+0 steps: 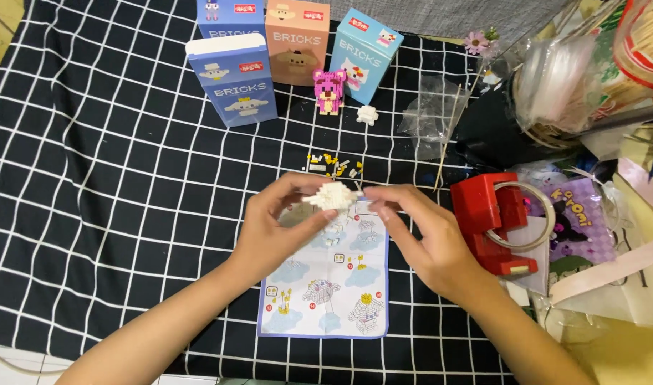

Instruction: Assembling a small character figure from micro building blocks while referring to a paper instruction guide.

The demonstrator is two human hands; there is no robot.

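Observation:
My left hand (pixel 276 227) and my right hand (pixel 419 232) meet above the table, both pinching a small white brick model (pixel 332 195) between thumb and fingertips. Under them lies a pale blue instruction sheet (pixel 326 285) with pictured building steps. A little heap of loose yellow, white and black bricks (pixel 332 166) lies just beyond the hands. Farther back a finished pink brick figure (pixel 328 90) stands upright beside a small white brick piece (pixel 367 114).
Several upright brick boxes stand at the back: a blue one (pixel 233 80), a peach one (pixel 296 43), a light blue one (pixel 363 53). A red tape dispenser (pixel 494 221) sits right of my right hand. Clear plastic bags (pixel 433 114) and clutter fill the right side. A black-and-white grid cloth (pixel 91 178) covers the table.

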